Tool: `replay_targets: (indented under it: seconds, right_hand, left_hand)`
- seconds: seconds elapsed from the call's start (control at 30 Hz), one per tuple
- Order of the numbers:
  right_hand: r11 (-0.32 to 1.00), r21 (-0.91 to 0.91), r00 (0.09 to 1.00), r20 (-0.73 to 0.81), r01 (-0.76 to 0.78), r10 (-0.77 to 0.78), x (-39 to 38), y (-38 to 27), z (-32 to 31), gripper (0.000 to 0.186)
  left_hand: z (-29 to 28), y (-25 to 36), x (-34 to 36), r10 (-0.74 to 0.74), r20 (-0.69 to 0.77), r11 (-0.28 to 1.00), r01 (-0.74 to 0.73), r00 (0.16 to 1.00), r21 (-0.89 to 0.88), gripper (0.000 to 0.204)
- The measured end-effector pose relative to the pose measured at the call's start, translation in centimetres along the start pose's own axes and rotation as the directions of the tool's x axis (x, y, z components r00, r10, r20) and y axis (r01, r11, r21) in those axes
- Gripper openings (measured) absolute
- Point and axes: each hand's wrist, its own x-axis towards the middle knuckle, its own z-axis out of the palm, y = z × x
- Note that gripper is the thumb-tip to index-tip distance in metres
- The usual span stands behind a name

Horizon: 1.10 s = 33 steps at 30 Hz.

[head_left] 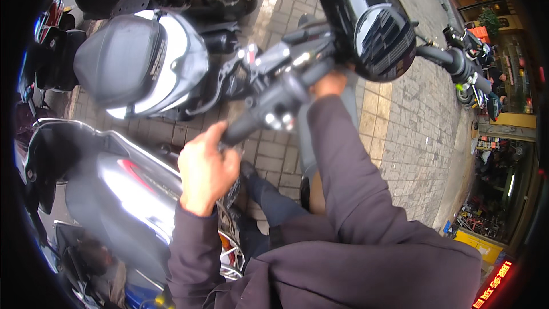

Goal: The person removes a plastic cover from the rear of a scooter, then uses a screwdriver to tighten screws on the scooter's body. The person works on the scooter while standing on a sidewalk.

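I look down at a black scooter's handlebar [297, 63], which crosses the upper middle of the view. My left hand [206, 169] is wrapped around the left handlebar grip [243, 127]. My right hand [330, 84] reaches forward under the round black headlight housing [372, 23], near the middle of the handlebar; only part of it shows, and what it touches is hidden. The right grip [457, 64] sticks out free at the upper right. Both arms wear dark purple sleeves.
A white and grey scooter [143, 63] is parked close on the left, a silver one [126, 189] at the lower left. Brick paving [412, 131] runs to the right. Shop fronts [503, 183] and another parked scooter [474, 40] line the right edge.
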Motion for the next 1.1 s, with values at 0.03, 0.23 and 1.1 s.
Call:
replay_targets:
  seconds: [0.03,0.23,1.1]
  right_hand:
    - [0.991,-0.046,0.992,0.031,0.124,-0.122,0.3,0.0,0.1,0.029]
    - [0.986,0.139,0.991,-0.108,0.094,-0.079,-0.9,-1.2,0.0,0.058]
    - [0.893,0.033,0.883,-0.167,0.449,-0.438,1.5,0.6,1.1,0.043]
  left_hand:
    - [-0.1,0.1,0.0,-0.003,-0.003,1.0,0.003,1.0,-0.009,0.039]
    - [-0.3,0.7,0.5,-0.044,0.015,0.999,0.043,0.999,0.012,0.037]
    - [0.3,1.5,0.3,-0.1,0.046,0.995,0.1,0.994,0.001,0.034]
